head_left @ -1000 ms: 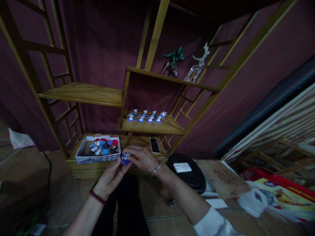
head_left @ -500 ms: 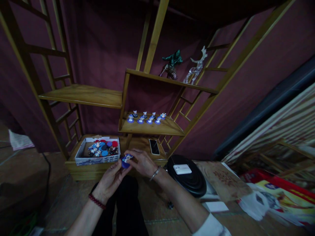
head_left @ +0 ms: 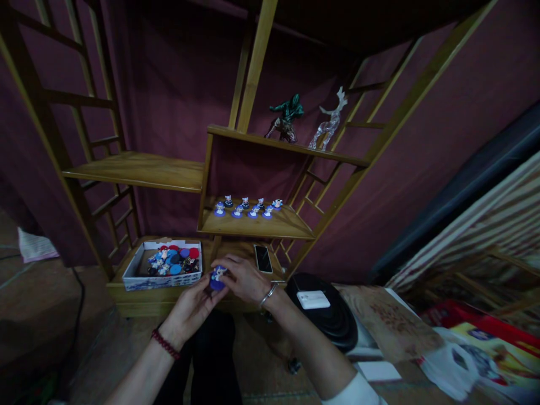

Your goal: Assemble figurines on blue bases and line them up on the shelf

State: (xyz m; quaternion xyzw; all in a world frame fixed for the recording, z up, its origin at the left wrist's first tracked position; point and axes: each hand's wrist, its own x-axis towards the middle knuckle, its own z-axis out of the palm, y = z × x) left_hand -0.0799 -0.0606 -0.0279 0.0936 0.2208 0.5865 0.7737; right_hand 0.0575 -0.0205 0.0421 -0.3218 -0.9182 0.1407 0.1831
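Between my two hands is a small figurine (head_left: 218, 277) in blue-purple and white on a round purple base. My left hand (head_left: 192, 309) grips it from the left, and my right hand (head_left: 242, 278) has its fingers closed on the right side. Just left of them, a shallow cardboard box (head_left: 162, 283) holds several more small figurines and round red, blue and purple bases. Beyond my hands, two rows of small figurines (head_left: 237, 211) stand on the middle shelf (head_left: 253, 227) of a wooden rack.
A dark-screened phone (head_left: 263, 259) lies on the low shelf. Higher up stand a green figure (head_left: 287, 118) and a clear deer ornament (head_left: 329, 124). To my right are a black round stool (head_left: 324, 320) with a white object (head_left: 313, 299) on it, a cardboard sheet (head_left: 388, 320) and a plastic bag (head_left: 449, 363).
The view has shifted slightly, so the rack appears lower and a little further left. Both hands stay on the figurine, which looks turned slightly more upright.
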